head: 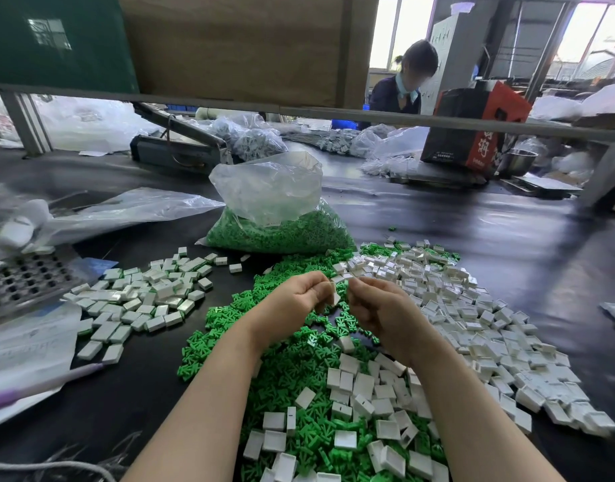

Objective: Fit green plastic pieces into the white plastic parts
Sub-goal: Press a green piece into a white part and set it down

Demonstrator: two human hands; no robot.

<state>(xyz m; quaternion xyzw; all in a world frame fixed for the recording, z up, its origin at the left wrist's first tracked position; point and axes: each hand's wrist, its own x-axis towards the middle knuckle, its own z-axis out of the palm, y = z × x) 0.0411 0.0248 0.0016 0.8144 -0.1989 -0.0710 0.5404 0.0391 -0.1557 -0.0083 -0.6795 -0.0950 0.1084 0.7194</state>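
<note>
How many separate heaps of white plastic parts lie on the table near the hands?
2. One heap of white parts lies left of the left hand; a larger heap spreads right of the right hand and over the green pieces. More may lie hidden.

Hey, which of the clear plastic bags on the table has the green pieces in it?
The upright bag just beyond the hands, its bottom packed with green pieces. The flat bag to its left shows no green, and the bags farther back hold pale parts.

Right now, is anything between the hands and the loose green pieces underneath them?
Nothing visible does. Both hands hover directly above the green pieces, pinching a white part between them; only scattered white parts lie on the pile nearer the person.
</note>
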